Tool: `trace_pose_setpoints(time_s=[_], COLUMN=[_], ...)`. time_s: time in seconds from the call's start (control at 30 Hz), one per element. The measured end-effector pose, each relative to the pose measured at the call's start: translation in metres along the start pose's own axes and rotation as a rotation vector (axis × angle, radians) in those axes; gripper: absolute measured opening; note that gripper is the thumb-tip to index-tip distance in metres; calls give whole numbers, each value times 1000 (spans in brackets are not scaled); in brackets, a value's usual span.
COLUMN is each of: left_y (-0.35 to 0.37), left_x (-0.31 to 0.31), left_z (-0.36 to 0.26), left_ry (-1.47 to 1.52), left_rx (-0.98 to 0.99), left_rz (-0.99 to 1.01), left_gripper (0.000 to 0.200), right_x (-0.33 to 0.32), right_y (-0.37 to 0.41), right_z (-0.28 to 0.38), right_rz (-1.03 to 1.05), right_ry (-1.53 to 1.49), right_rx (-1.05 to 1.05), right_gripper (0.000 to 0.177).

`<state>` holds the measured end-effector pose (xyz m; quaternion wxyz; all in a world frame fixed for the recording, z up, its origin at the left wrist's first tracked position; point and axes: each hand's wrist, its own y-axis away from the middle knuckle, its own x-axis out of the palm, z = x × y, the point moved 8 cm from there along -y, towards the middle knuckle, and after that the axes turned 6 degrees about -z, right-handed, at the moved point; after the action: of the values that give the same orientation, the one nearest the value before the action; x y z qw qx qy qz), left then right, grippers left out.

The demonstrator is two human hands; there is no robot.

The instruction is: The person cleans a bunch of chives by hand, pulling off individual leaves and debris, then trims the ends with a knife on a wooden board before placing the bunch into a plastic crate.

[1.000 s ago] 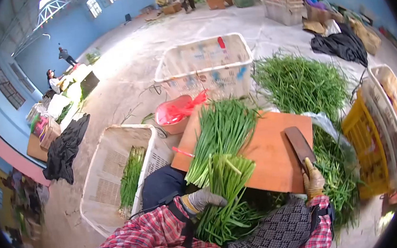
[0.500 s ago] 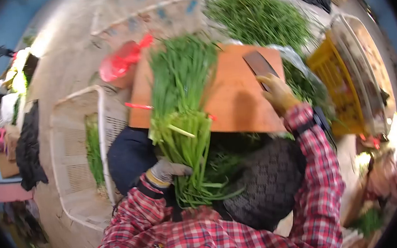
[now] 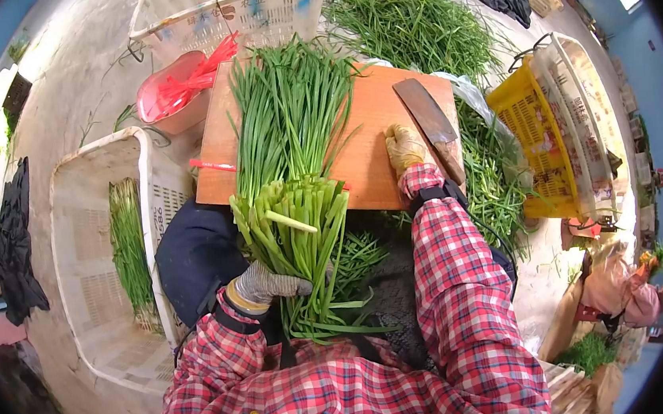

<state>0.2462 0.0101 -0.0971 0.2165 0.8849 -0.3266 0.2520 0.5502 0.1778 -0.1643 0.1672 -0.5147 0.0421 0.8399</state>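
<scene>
Left hand [image 3: 263, 285], in a grey knit glove, is closing its fingers [image 3: 285, 288] tightly around the thick bundle of long green chive stalks [image 3: 293, 211], gripping it just below the pale cut ends; those ends are overhanging the near edge of the orange-brown wooden cutting board [image 3: 375, 119], while the leaf tips are reaching to its far edge, left of centre.

Right hand [image 3: 406, 148], in a tan glove, is resting on the board near its near right corner; its fingers [image 3: 398, 138] are curling together, but whether they are clamping anything cannot be told; the hand is lying just beside the dark rectangular cleaver blade [image 3: 428, 114], which is running along the right edge.

A thin red strip [image 3: 212, 165] is lying at the left edge; a pink plastic bowl of red ties [image 3: 170, 103] is sitting at the far left corner; a white plastic crate holding greens [image 3: 82, 231] is standing to the left; a yellow plastic crate [image 3: 531, 128] is standing to the right; a loose heap of green stalks [image 3: 409, 20] is lying beyond the far right corner.
</scene>
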Motion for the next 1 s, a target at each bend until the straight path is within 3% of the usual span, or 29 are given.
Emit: trace_pose_setpoints(time_s=[0.03, 0.1, 0.17, 0.2, 0.23, 0.27, 0.33, 0.37, 0.4, 0.43, 0.47, 0.53, 0.6, 0.63, 0.67, 0.7, 0.73, 0.77, 0.8, 0.87, 0.93, 1.0], left_y=[1, 0, 0, 0, 1, 3, 3, 3, 3, 2, 1, 0, 4, 4, -2, -7, -10, -9, -9, -10, -11, -6], left_x=[-4, -2, 2, 3, 6, 10, 12, 12, 11, 10, 11, 25, 26, 35, 31, 28, 34, 42, 49, 62, 73, 109], left_z=[2, -2, -4, -9, -12, -11, -13, -10, -7, -4, -4, -12, -17, -25, -14, -7, -5, -1, 6, 6, 8, -12], left_ry=[-49, -50, -47, -5, 38, 44, 126, 96, 89, 65, 40, 34, 36, -73, -68, -114, -160, -149, -156, -311, -481, -543], left_rx=[-27, -10, -8, 8, 19, 4, -19, -33, -42, -43, -38, -12, -42, 15, 22, 85, 143, 106, 112, 319, 389, 539], left_rz=[-21, 3, 30, 28, 27, 43, 56, 52, 62, 57, 53, 46, -115, -186, -157, -157, -149, -156, -147, -134, -186, -178], left_gripper=[68, 69, 71, 61, 51, 51, 50, 48, 48, 48, 47, 45, 41, 41, 41, 45, 49, 63, 63, 66, 74, 80], right_x=[-6, -3, -1, 15, 7, -1, -24, -34, -58, -75, -70, -69, -69, -64, -47, -32, -54, -79, -111, -148, -173, -183], right_y=[11, 45, 108, 148, 191, 222, 210, 184, 160, 143, 124, 128, 163, 177, 184, 192, 202, 205, 207, 216, 232, 247], right_z=[8, 10, 9, -5, 13, -1, -15, -29, -42, -55, -92, -108, -37, -7, 15, 3, 34, 53, 74, 101, 145, 161], right_rz=[-67, 59, 369, 611, 989, 1106, 916, 705, 386, 208, -108, -10, 38, 373, 446, 538, 615, 605, 561, 495, 517, 455], right_ry=[-68, 117, 124, 104, 250, 201, 221, 358, 182, -37, -49, 165, 390, 204, -109, -552, -994, -995, -1169, -1338, -1411, -1517], right_rx=[-58, -90, -144, -188, -349, -214, -233, -195, -35, 225, 86, 341, 159, 172, -195, -35, 139, 129, 86, 25, -293, -309], right_gripper=[15, 16, 16, 19, 27, 31, 28, 31, 27, 23, 24, 32, 47, 64, 86, 96, 106, 106, 113, 120, 126, 127])
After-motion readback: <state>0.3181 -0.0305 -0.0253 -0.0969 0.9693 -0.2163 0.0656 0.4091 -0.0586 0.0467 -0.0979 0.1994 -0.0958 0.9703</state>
